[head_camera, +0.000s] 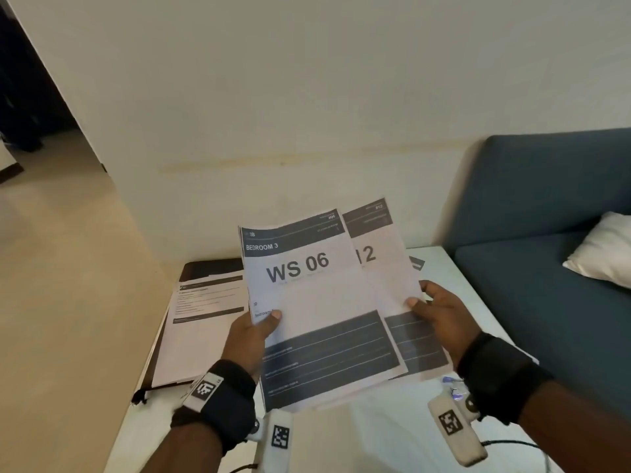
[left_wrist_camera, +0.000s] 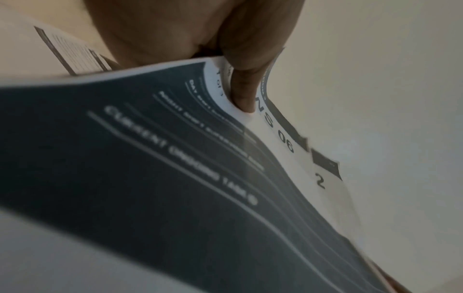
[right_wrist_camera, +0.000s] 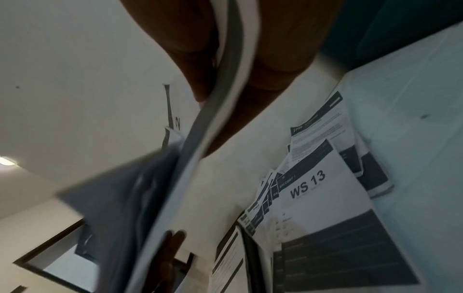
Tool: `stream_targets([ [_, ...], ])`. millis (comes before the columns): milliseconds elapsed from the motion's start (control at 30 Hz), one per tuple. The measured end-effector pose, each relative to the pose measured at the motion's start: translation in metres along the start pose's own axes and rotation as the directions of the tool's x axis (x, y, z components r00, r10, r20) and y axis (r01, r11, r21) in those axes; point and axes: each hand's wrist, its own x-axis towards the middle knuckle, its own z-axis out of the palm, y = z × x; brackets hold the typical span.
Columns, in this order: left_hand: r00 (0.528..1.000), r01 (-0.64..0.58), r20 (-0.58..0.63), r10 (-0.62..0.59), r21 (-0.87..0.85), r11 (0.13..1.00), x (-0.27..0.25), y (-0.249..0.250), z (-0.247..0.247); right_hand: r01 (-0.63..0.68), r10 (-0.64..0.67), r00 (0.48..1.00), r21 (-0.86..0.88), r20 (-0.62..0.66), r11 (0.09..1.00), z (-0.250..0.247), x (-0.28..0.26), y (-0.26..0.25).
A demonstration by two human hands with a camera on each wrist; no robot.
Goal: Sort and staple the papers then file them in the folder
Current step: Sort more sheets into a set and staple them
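The left hand [head_camera: 254, 331] pinches the WS 06 sheet [head_camera: 314, 302] at its left edge, thumb on top, in the centre of the frame. The right hand [head_camera: 440, 315] pinches the sheets behind [head_camera: 386, 268] at their right edge, fanned slightly to the upper right. These papers are light, thin and floppy; in the wrist views they curl between the grips. They would likely slide apart, so edge pinches with support underneath suit them. Left of centre, a dark folder [head_camera: 205, 266] lies under more papers [head_camera: 201, 322]; another pile [right_wrist_camera: 325, 198] lies on the table below.
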Motion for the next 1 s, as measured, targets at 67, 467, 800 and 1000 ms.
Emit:
stream_targets([
  [67, 0.998, 0.038, 0.046, -0.04, 0.035, 0.999, 0.003, -0.003, 0.006, 0.001, -0.002, 0.999, 0.019, 0.052, 1.0, 0.01, -0.003, -0.002],
  [467, 0.985, -0.17, 0.034, 0.169, 0.047, 0.984, 0.01, -0.018, 0.027, -0.005, 0.024, 0.986, -0.118, 0.165, 0.993, 0.038, 0.007, 0.029],
  [800, 0.974, -0.042, 0.223, 0.032, 0.041, 0.998, 0.012, -0.047, 0.029, -0.051, 0.037, 0.985, 0.081, 0.168, 0.995, 0.021, 0.009, 0.057],
  [1000, 0.961, -0.08, 0.271, 0.048, 0.109, 0.991, 0.01, -0.051, 0.035, 0.011, -0.017, 0.993, 0.053, 0.115, 0.999, 0.025, 0.014, 0.062],
])
